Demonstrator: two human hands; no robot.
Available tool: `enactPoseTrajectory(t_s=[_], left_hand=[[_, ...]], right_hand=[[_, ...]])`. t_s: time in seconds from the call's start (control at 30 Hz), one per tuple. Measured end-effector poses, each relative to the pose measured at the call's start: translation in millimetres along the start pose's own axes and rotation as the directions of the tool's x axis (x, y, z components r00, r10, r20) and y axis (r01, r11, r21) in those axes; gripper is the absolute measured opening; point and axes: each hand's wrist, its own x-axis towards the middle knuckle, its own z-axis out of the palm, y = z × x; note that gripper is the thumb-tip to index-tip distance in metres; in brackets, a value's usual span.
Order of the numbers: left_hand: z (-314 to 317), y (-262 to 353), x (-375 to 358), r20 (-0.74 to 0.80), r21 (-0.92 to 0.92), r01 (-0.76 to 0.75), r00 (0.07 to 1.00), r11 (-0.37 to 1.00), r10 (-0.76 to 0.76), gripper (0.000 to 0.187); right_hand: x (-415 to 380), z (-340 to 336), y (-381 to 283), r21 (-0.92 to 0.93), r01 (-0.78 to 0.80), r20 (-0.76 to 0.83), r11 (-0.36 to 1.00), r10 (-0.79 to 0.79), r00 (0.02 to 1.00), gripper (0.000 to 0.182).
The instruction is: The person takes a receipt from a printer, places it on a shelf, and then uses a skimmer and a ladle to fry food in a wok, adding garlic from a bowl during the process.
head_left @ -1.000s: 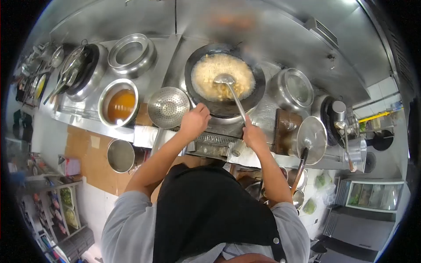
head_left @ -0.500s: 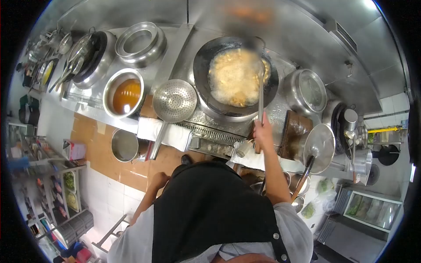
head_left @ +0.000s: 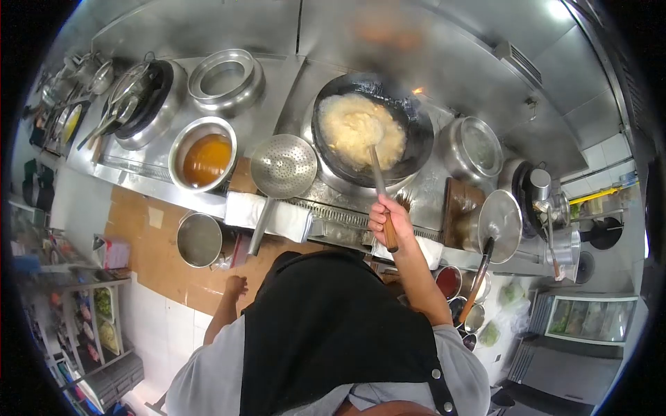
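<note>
Over on the far left of the steel surface (head_left: 277, 104) a dark pot (head_left: 149, 104) holds a few utensils, with an empty metal ring stand (head_left: 225, 80) behind it. Next along sits a bowl of amber oil (head_left: 203, 154), then a perforated skimmer (head_left: 283, 166) lying flat with its handle pointing back over a white cloth (head_left: 267, 213).

The left hand (head_left: 236, 286) has dropped away from the stove. A second ago it was up at the edge of the wok; now it hangs low beside the apron, near a small pot (head_left: 199, 240) below the surface, holding nothing that I can see, though how far its fingers are open I cannot tell.

The wok (head_left: 372, 132) has a pale, foaming mass in it, and a small flame shows at its far rim. The ladle (head_left: 378, 180) has swung back from the far right side of the wok and its bowl is now sunk into the middle of the food. The right hand (head_left: 386, 216) has its fingers wrapped tight round the wooden handle, so the stirring goes on one-handed.

To the right stand a lidded steel pot (head_left: 474, 147) and a round lid (head_left: 501, 225).
</note>
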Motion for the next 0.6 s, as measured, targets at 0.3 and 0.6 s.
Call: enactPoseTrajectory(t_s=[0.3,0.6], left_hand=[[29,52,-3,0.008,0.063,-0.127,0.992,0.990,0.127,0.025],[7,-1,45,0.174,0.376,-0.358,0.933,0.855,0.315,0.024]], right_hand=[[-60,-7,-21,-0.965,0.055,-0.081,0.257,-0.490,0.868,0.069],[-174,-31,-33,-0.858,-0.118,0.090,-0.501,-0.372,0.924,0.073]])
